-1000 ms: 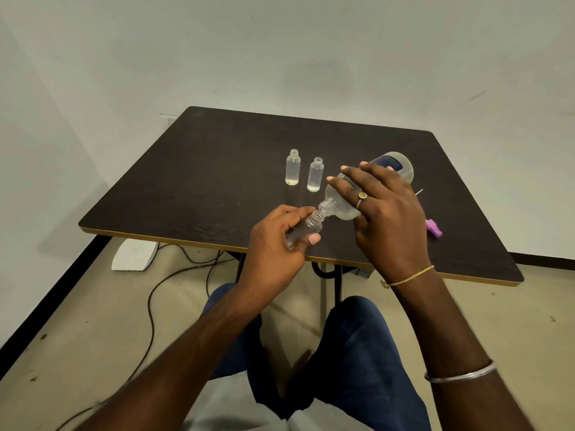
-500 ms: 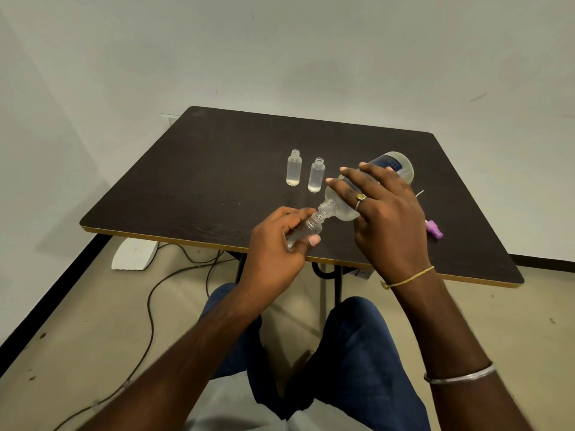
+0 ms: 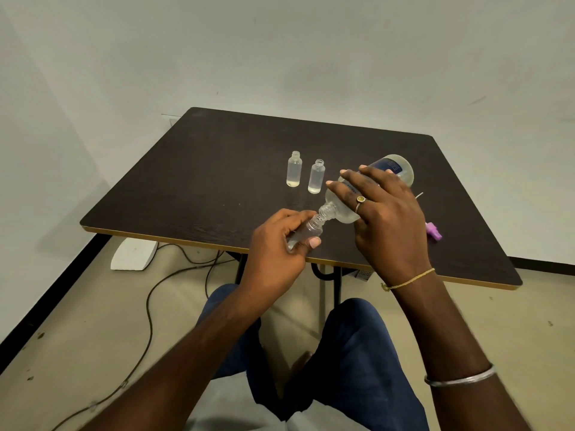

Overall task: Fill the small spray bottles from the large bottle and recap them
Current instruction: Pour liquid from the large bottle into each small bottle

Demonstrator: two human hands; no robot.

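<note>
My right hand [image 3: 385, 219] grips the large clear bottle [image 3: 398, 168], tipped down to the left with its open neck at the mouth of a small clear bottle [image 3: 311, 230]. My left hand [image 3: 277, 253] holds that small bottle tilted, above the near edge of the dark table [image 3: 199, 169]. Two more small uncapped bottles stand upright on the table: one [image 3: 294, 173] at the left, one [image 3: 316, 176] beside it, each holding clear liquid.
A purple spray cap [image 3: 433, 234] and a thin white tube [image 3: 419, 195] lie on the table right of my right hand. Under the table run black cables [image 3: 149, 306] and a white block [image 3: 133, 254] sits on the floor. My knees are below the table edge.
Both hands and the bottles hold nearly the same pose; the large bottle stays tipped onto the small one.
</note>
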